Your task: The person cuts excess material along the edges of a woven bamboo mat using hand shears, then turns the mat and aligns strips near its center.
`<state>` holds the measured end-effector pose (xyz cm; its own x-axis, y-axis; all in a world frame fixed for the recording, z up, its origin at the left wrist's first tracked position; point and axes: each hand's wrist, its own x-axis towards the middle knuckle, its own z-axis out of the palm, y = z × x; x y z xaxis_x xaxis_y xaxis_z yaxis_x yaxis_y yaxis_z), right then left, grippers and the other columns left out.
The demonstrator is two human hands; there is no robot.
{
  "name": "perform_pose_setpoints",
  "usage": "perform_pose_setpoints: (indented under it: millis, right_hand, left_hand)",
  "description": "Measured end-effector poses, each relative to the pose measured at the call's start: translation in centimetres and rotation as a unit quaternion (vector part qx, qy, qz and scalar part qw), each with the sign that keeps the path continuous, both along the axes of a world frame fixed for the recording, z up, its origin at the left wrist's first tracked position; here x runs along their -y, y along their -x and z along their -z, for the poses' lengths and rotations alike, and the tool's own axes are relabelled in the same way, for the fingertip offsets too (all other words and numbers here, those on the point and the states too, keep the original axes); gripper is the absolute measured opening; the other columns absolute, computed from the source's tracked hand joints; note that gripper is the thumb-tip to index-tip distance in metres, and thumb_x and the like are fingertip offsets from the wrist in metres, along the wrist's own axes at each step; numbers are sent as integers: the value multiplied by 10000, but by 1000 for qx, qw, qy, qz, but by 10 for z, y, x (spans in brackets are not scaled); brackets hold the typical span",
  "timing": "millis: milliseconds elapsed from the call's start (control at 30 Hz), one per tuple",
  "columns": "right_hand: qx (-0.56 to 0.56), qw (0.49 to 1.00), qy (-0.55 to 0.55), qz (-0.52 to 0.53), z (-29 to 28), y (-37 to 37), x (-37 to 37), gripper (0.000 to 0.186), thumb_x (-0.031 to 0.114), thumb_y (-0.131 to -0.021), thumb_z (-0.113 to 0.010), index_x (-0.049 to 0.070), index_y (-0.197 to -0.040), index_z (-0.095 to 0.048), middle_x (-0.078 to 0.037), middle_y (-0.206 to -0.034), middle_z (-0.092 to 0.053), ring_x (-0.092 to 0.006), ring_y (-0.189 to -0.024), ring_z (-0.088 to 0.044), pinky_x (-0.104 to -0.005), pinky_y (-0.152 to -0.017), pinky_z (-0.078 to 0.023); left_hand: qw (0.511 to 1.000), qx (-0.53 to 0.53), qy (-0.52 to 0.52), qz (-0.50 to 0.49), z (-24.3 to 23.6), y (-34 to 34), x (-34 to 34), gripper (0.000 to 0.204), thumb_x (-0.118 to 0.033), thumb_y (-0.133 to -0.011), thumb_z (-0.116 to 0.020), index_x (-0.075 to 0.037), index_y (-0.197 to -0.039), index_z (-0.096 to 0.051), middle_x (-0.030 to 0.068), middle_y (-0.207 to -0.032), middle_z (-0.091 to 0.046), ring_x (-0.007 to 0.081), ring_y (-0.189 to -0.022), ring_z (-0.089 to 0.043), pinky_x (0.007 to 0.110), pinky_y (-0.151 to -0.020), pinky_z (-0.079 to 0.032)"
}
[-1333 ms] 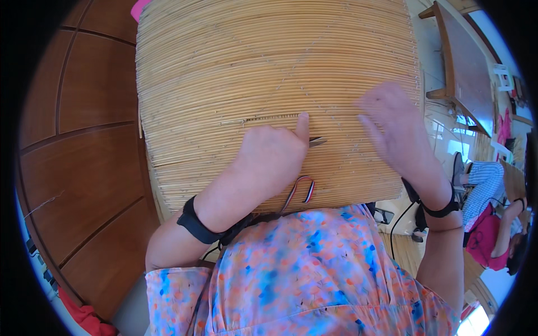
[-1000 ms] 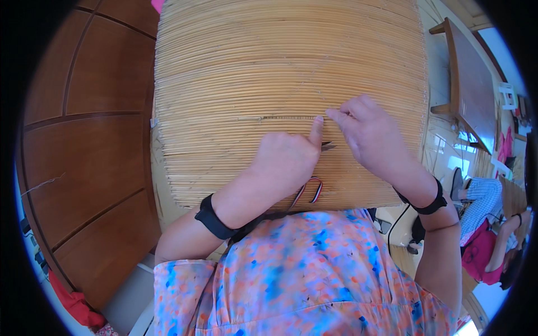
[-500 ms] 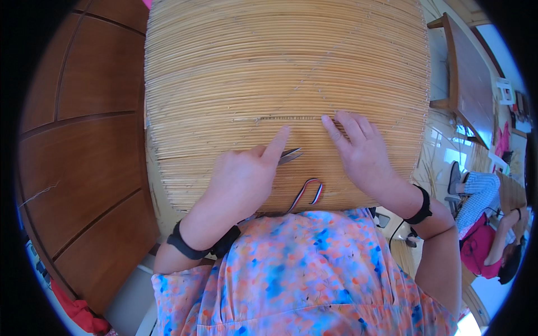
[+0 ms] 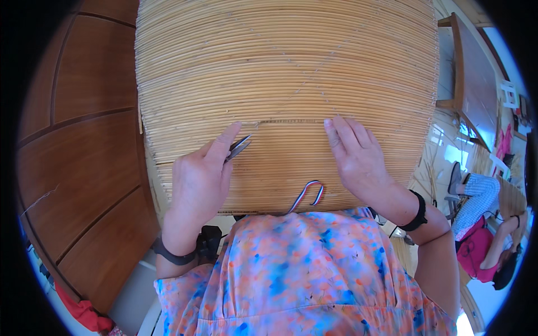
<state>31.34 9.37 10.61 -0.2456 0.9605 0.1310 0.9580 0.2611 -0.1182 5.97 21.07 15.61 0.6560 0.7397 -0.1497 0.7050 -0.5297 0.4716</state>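
A wide mat of thin straw-coloured stalks (image 4: 286, 162), laid side by side and stitched with pale thread, spreads in front of me. Across its middle runs a narrow dark gap (image 4: 291, 120) between two rows of stalks. My left hand (image 4: 204, 168) holds scissors (image 4: 239, 148) under its palm, their pointed blades slightly apart. Its index finger reaches to the mat left of the gap. At the gap's right end, my right hand (image 4: 358, 151) lies on the mat, fingers stretched out and holding nothing. A striped cord loop (image 4: 311, 193) rests on the mat's near edge.
Brown wooden panels (image 4: 92, 134) stand close along the mat's left side. To the right is a wooden table (image 4: 473, 78). Farther right, a person in a red top (image 4: 479, 249) sits near white stools. Loose stalks lie on the shiny floor beside the mat.
My left hand has moved left along the mat with the scissors, from near the gap's middle to beyond its left end. My right hand stays almost where it was.
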Motion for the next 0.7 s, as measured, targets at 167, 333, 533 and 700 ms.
perform_pose_setpoints:
  millis: [167, 333, 533, 700]
  right_hand:
    - [1, 1000, 5, 29, 5, 5, 10, 503, 92, -777, -533, -79, -1250, -516, -159, -1232, -507, -274, -1118, -497, -373, -877, -444]
    - [31, 998, 12, 54, 7, 12, 17, 547, 93, -812, -515, -48, -1335, -449, -151, -1258, -491, -283, -1155, -481, -408, -914, -427]
    - [12, 998, 41, 45, -11, 14, 9, 591, 141, -790, -660, -13, -1324, -460, -158, -1201, -491, -316, -1127, -485, -408, -919, -432]
    - [-31, 993, 107, 26, -42, 22, -13, 438, 138, -781, -687, 6, -1184, -575, -119, -1104, -564, -280, -1011, -552, -369, -838, -483]
  left_hand:
    - [999, 14, 0, -30, -8, 9, 4, 444, -3, -845, -593, -103, -1276, -560, 177, -755, -620, 299, -595, -601, 346, -569, -475]
    - [998, 23, -33, -47, -3, 31, 0, 315, -129, -887, -600, -90, -1197, -562, 150, -675, -575, 294, -562, -575, 363, -537, -445]
    - [997, 17, -44, -62, -4, 43, 2, 276, -114, -896, -576, -90, -1170, -556, 147, -685, -578, 312, -595, -582, 380, -553, -443]
    - [997, -15, -40, -58, 0, 44, 2, 246, -204, -888, -613, -85, -1093, -548, 126, -871, -668, 316, -679, -642, 416, -577, -490]
